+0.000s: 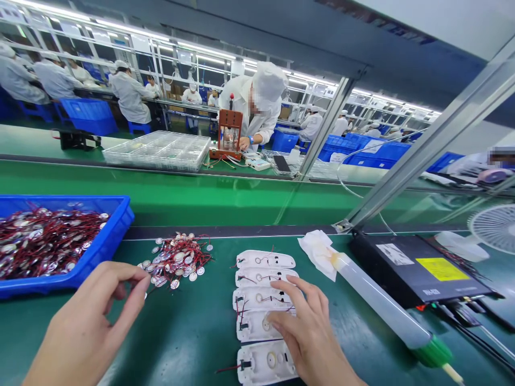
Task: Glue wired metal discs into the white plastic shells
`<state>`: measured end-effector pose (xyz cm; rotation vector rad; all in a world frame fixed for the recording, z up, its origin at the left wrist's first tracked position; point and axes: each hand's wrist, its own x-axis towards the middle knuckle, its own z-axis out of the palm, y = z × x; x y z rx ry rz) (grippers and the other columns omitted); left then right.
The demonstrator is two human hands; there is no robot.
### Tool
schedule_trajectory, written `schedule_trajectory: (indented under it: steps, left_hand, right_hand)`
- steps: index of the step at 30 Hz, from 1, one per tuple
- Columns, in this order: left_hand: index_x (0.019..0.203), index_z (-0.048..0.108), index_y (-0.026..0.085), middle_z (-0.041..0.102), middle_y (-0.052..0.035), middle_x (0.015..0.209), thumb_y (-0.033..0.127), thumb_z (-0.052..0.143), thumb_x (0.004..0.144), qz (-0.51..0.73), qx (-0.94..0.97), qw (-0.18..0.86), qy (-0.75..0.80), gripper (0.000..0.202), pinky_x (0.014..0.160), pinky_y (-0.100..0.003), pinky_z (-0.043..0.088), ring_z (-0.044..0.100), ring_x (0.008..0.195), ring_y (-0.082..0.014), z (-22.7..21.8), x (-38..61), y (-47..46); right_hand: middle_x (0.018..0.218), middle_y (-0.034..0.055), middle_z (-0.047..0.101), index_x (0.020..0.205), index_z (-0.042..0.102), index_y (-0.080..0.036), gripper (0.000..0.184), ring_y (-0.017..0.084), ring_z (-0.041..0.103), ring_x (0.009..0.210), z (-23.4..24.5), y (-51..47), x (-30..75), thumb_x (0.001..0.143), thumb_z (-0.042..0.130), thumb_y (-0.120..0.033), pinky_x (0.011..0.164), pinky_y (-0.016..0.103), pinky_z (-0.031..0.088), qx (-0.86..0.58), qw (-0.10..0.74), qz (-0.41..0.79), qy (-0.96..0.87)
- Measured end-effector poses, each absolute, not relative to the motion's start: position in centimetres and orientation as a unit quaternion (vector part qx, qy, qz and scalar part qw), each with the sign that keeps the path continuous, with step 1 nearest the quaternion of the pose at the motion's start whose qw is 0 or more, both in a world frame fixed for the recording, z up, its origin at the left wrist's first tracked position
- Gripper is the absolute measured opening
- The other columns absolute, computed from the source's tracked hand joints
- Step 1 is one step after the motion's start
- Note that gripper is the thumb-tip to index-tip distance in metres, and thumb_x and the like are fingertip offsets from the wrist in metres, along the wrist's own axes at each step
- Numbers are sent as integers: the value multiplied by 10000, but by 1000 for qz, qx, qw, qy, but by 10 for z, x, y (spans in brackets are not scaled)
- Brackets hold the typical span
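Observation:
Several white plastic housings (263, 260) lie in a column on the green mat, each with thin red and black wires. My right hand (308, 332) rests on the lower ones with fingers spread flat. My left hand (86, 329) is pinched, thumb against fingertips, at the near edge of a loose pile of small silver discs with red wires (177, 260); what it pinches is too small to make out. A blue bin (108, 236) at the left holds many more wired discs.
A large glue syringe with a green tip (386, 305) lies at the right, a white cloth (319, 249) at its far end. Behind it sit a black box (414, 268) and a small fan (494, 228). Across the conveyor (225, 195), workers in white sit.

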<state>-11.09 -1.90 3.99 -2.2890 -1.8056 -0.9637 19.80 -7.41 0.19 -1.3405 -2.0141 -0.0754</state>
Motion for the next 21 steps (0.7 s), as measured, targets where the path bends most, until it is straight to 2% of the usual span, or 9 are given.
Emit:
schedule_trajectory:
  steps: [3, 8, 13, 16, 18, 21]
  left_hand:
    - [852, 518, 222, 515, 13, 794, 467, 426, 799, -327, -771, 42, -545, 267, 423, -129, 374, 448, 582, -68, 47, -96, -24]
    - [856, 515, 225, 515, 10, 816, 448, 408, 824, -331, -776, 18, -536, 249, 504, -113, 414, 457, 649, -73, 52, -82, -28]
    - [856, 514, 219, 512, 7, 811, 424, 402, 833, -347, -780, 11, -521, 234, 396, -79, 350, 448, 637, -64, 52, -76, -28]
    - [839, 508, 201, 513, 3, 803, 363, 397, 850, -356, -793, 7, -494, 197, 475, -90, 396, 465, 647, -58, 55, -67, -33]
    - [819, 510, 191, 522, 4, 786, 299, 417, 848, -365, -810, 6, -459, 146, 570, -103, 426, 492, 681, -55, 54, -57, -39]
    - [806, 538, 189, 549, 17, 735, 172, 458, 826, -384, -839, 20, -385, 83, 628, -125, 426, 520, 685, -54, 47, -38, -53]
  right_hand:
    - [1198, -50, 457, 710, 607, -250, 210, 208, 308, 1160, 0, -74, 197, 755, 461, -106, 879, 405, 193, -539, 331, -9, -774]
    - [1204, -58, 451, 739, 608, -269, 217, 191, 283, 1199, 1, -78, 195, 748, 484, -92, 927, 399, 175, -538, 285, -6, -793]
    - [1188, -12, 469, 759, 605, -244, 187, 218, 285, 1205, 0, -78, 195, 729, 492, -98, 943, 433, 148, -510, 266, -59, -816]
    - [1181, 8, 482, 740, 600, -221, 180, 245, 304, 1190, 5, -78, 195, 718, 476, -94, 925, 461, 143, -495, 261, -92, -824]
    - [1166, 8, 492, 787, 608, -227, 207, 218, 375, 1117, 13, -81, 194, 724, 470, -85, 886, 405, 228, -506, 297, -81, -806]
    - [1033, -10, 547, 985, 574, -250, 262, 82, 481, 932, 28, -89, 184, 776, 513, -103, 775, 202, 375, -485, 338, 69, -804]
